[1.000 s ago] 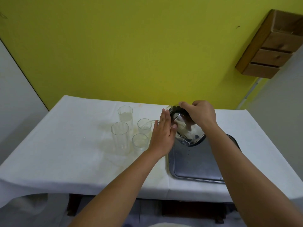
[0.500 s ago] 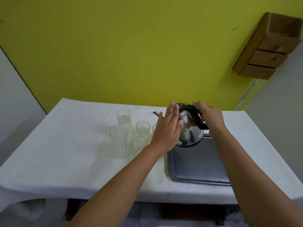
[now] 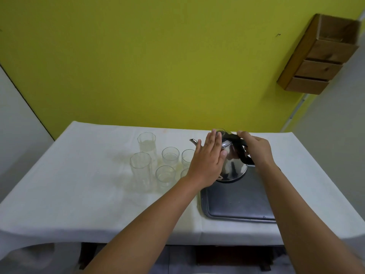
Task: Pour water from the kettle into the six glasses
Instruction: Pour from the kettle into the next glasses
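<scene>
Right hand [image 3: 256,149] grips the kettle [image 3: 234,167] handle; left hand [image 3: 207,161] rests flat, open, against it.

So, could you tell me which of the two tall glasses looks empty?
The nearer tall glass, at the front left of the group, looks empty; the far tall glass behind it shows a band of water partway up.
</scene>
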The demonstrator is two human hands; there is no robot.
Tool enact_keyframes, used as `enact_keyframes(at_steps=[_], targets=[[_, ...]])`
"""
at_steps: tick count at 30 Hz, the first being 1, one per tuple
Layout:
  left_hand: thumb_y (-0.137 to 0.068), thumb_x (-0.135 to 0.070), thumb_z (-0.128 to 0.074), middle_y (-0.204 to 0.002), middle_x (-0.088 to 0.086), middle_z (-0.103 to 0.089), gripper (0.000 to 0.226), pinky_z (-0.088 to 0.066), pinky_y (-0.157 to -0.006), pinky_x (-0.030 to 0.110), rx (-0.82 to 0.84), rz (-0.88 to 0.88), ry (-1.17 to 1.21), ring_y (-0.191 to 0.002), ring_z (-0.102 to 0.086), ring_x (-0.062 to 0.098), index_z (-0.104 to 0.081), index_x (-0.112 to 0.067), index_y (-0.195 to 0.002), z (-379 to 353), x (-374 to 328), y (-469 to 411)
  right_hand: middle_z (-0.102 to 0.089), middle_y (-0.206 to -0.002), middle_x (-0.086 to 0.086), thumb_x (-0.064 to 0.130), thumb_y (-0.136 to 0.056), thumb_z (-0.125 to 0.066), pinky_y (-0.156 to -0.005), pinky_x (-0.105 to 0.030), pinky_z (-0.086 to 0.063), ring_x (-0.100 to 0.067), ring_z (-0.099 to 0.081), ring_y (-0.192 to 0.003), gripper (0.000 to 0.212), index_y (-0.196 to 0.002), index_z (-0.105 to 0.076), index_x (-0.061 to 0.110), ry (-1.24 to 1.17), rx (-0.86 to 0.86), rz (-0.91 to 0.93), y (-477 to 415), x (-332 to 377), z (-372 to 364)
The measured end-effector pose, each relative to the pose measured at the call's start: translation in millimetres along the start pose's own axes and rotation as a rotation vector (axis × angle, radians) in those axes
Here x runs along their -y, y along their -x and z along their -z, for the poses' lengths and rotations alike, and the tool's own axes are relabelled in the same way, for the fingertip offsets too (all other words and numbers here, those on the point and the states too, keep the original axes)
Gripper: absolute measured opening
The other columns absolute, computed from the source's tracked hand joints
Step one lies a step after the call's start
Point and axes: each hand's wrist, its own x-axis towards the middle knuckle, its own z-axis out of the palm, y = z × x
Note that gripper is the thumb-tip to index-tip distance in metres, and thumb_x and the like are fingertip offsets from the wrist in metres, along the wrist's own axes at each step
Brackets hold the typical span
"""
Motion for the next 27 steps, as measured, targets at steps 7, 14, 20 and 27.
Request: enact_keyframes(at_steps=[7,14,20,27], targets=[[-0.101,-0.035,-0.017,-0.158,0.006,0.007,0.056,0.004,-0.118,0.039,0.091,0.065,0.054,-0.145,0.007,0.014,0.005,-0.012,-0.147,-19.1,0.9,10.7,-0.046,-0.052,-0.004,0.055,-0.076,-0.066,-0.057,-0.031,-0.034,-0.022,-0.043,-0.054,0.050,-0.059,-0.052,0.010,0.281,-0.056,0.094,-3.6,-7.6,6.1],[-0.102,-0.034,-0.020,-0.158,0.005,0.008,0.057,0.006,-0.117,0.036,0.070,0.121,0.153,-0.144,0.011,0.011,0.007,-0.012,-0.147,-28.4,1.8,13.6,-0.039,-0.045,0.000,0.054,-0.081,-0.066,-0.050,-0.030,-0.028,-0.018,-0.038,-0.047,0.057,-0.052,-0.040,0.013,0.470,-0.070,0.145,-5.3,-3.5,2.7],[-0.102,-0.031,-0.021,-0.158,0.006,0.009,0.057,0.007,-0.116,0.034,0.061,0.134,0.170,-0.143,0.012,0.010,0.009,-0.013,-0.147,-29.9,5.0,14.6,-0.043,-0.048,-0.004,0.056,-0.080,-0.063,-0.053,-0.032,-0.030,-0.022,-0.041,-0.050,0.055,-0.057,-0.045,0.010,0.555,-0.060,0.146,-8.9,-1.7,-2.3],[-0.102,-0.033,-0.021,-0.157,0.008,0.009,0.058,0.007,-0.115,0.034,0.021,0.141,0.205,-0.144,0.010,0.013,0.007,-0.010,-0.147,-30.4,3.1,15.5,-0.043,-0.051,-0.005,0.057,-0.080,-0.062,-0.054,-0.033,-0.030,-0.024,-0.041,-0.052,0.056,-0.054,-0.043,0.011,0.626,-0.059,0.158,-12.6,4.5,-5.8]])
